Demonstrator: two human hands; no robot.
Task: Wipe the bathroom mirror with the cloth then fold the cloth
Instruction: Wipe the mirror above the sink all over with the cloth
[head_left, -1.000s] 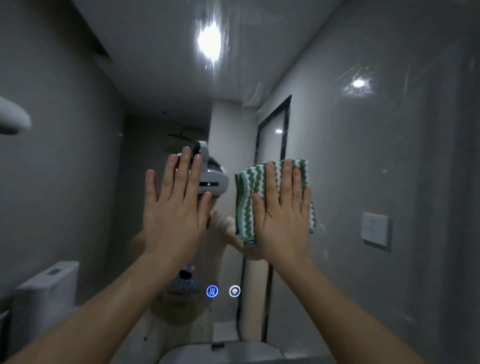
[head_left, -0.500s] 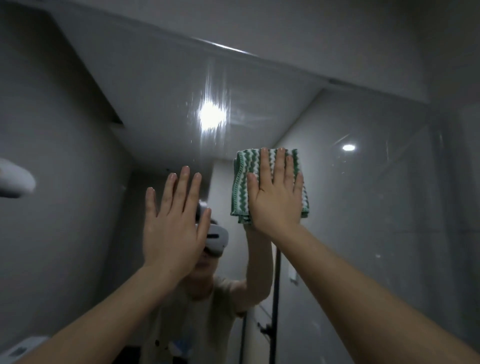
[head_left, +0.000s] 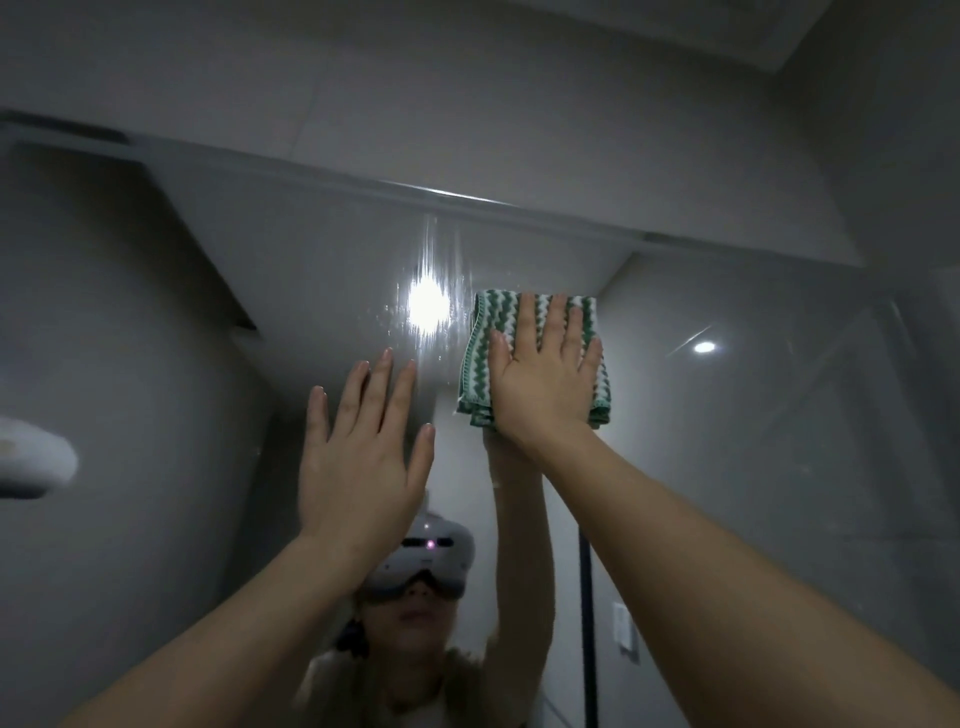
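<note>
I see my right hand (head_left: 545, 382) up high, pressed flat on the cloth (head_left: 485, 358). The fingers are straight and spread out – they are not curled around it, they just push it against the mirror (head_left: 779, 415). The cloth is folded into a thick square, green and white with zigzag stripes. It sits near the top edge of the mirror, just to the right of a bright light spot (head_left: 427, 306) that shines in the glass.

My left hand (head_left: 363, 457) is lower down and to the left of the cloth. It is wide open too, with the fingers straight and a bit apart, and it holds nothing. I cannot tell if the palm touches the glass or only floats near it.

Low in the mirror I see the reflection of a person wearing a white headset (head_left: 431, 558) – one arm reaches up to the cloth. A smaller light (head_left: 704, 347) glows on the right side of the glass.
</note>
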